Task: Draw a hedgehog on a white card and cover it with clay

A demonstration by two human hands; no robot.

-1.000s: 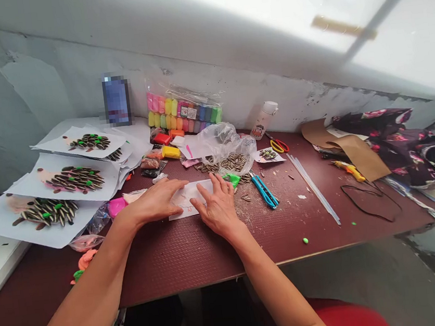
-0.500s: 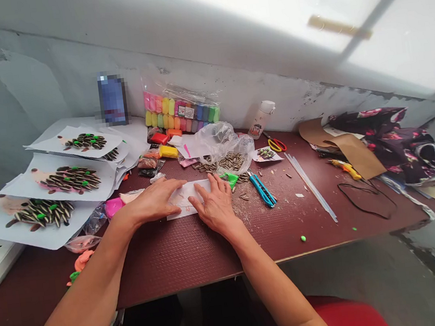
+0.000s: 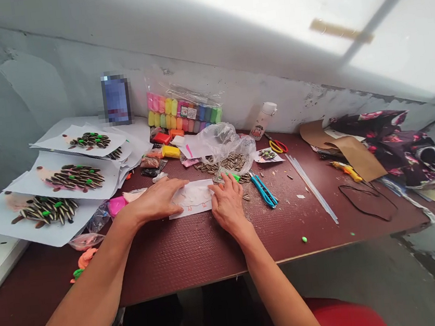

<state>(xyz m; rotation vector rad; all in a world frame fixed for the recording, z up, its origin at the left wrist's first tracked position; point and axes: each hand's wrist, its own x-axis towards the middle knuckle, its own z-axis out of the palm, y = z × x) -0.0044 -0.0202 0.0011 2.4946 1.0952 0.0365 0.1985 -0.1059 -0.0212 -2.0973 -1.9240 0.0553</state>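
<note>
A small white paper (image 3: 194,196) with a line drawing in orange-red lies flat on the table in front of me. My left hand (image 3: 160,196) rests over its left end, thumb and forefinger spread apart. At the right end, my right hand (image 3: 228,199) presses down with fingers stretched out, its fingertips by the paper's edge. Just behind the right hand shows a bit of green clay (image 3: 236,177). Striped sunflower seeds (image 3: 231,162) are heaped beyond the paper, partly under a clear plastic bag (image 3: 218,139).
Papers with seed hedgehogs (image 3: 73,177) are stacked at left. Packs of coloured clay (image 3: 184,112) lean on the wall. A blue utility knife (image 3: 263,190), scissors (image 3: 277,144), glue sticks (image 3: 312,189), a glue gun (image 3: 346,169) and a bottle (image 3: 263,120) stand or lie to the right.
My right hand has slid right, from the paper's middle to its right end, uncovering more of the drawing. The left hand stays at the left end. The view has shifted slightly.
</note>
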